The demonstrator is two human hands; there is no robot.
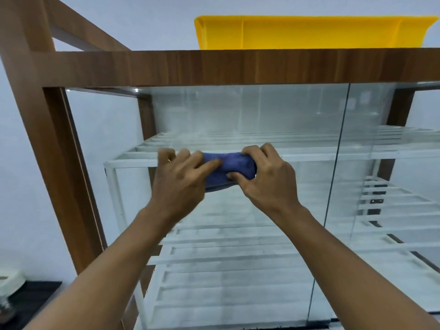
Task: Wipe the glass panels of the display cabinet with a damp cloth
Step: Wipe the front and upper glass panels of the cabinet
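A blue cloth (232,166), bunched up, is held between both hands in front of the cabinet's front glass panel (238,110). My left hand (181,179) grips its left end, with the thumb lying across the fabric. My right hand (269,177) pinches the right end, fingers curled over the top and thumb beneath. The display cabinet has a wooden frame (214,67) and white slatted shelves (214,256) behind the glass. A vertical seam (333,186) separates this panel from a second glass panel (381,163) to the right. Whether the cloth touches the glass I cannot tell.
A yellow plastic tray (309,32) sits on the cabinet's top. The left wooden post (47,163) stands close beside my left arm. A white object (9,282) rests on a dark surface (35,303) at the lower left. Pale wall lies behind.
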